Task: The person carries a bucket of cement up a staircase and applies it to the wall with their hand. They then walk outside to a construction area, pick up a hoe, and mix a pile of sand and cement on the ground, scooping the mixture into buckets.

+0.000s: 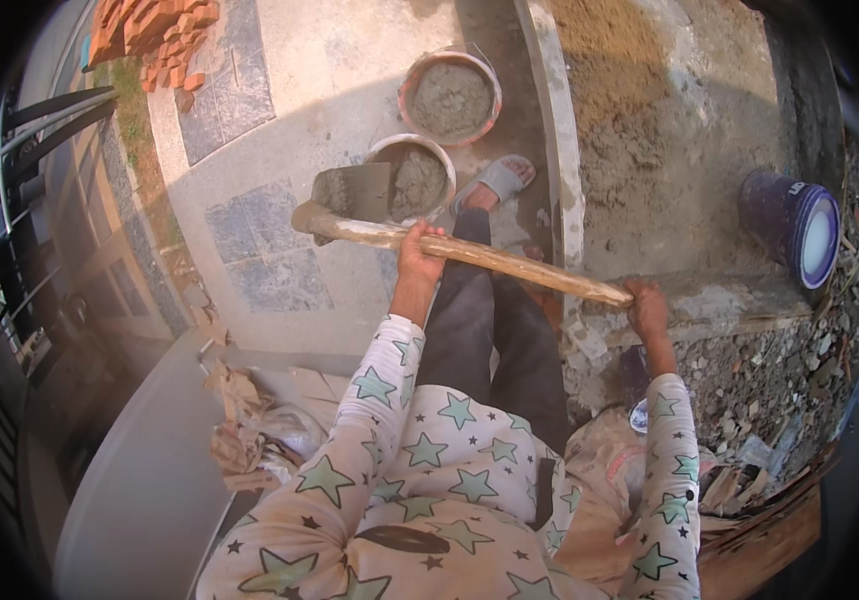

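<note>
A hoe with a long wooden handle [519,268] lies slantwise across the front of me. My left hand [419,252] is closed around the handle near its middle, and my right hand [646,308] grips its end. The hoe's grey blade [354,190] is at the left side of a bucket [407,138] and overlaps its rim. Wet grey mortar [417,188] fills this bucket. Whether the blade touches the rim, I cannot tell. Just beyond stands a second bucket [497,95], also full of mortar [449,100], with a wire handle.
My sandalled foot [507,178] stands beside the nearer bucket. A low concrete edge [561,150] borders a mixing area with sand [604,60] and wet mortar. A purple bucket [774,215] leans at the right, above rubble [739,380]. Orange bricks [154,30] lie far left.
</note>
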`<control>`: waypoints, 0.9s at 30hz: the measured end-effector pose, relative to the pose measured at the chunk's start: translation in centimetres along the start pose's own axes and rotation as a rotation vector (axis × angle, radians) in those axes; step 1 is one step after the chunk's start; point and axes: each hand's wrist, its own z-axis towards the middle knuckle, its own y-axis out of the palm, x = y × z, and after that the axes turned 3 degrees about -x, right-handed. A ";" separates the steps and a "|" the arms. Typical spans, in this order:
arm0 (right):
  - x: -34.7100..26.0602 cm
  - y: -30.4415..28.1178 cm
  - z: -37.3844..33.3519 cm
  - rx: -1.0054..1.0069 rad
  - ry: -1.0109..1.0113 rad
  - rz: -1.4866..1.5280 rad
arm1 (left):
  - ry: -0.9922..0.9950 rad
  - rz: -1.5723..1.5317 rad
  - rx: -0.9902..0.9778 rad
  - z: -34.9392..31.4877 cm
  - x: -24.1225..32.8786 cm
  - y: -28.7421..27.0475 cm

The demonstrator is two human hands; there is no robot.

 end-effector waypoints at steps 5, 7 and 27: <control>0.8 0.4 -1.5 0.128 -0.059 -0.054 | -0.003 -0.003 -0.069 -2.3 -0.3 -0.5; 0.8 0.3 -2.8 0.101 -0.034 -0.042 | -0.001 0.024 -0.132 -3.0 -0.6 -1.1; -5.2 -4.0 -21.5 -0.129 0.057 0.606 | -0.014 0.475 -0.349 -15.3 -2.7 6.7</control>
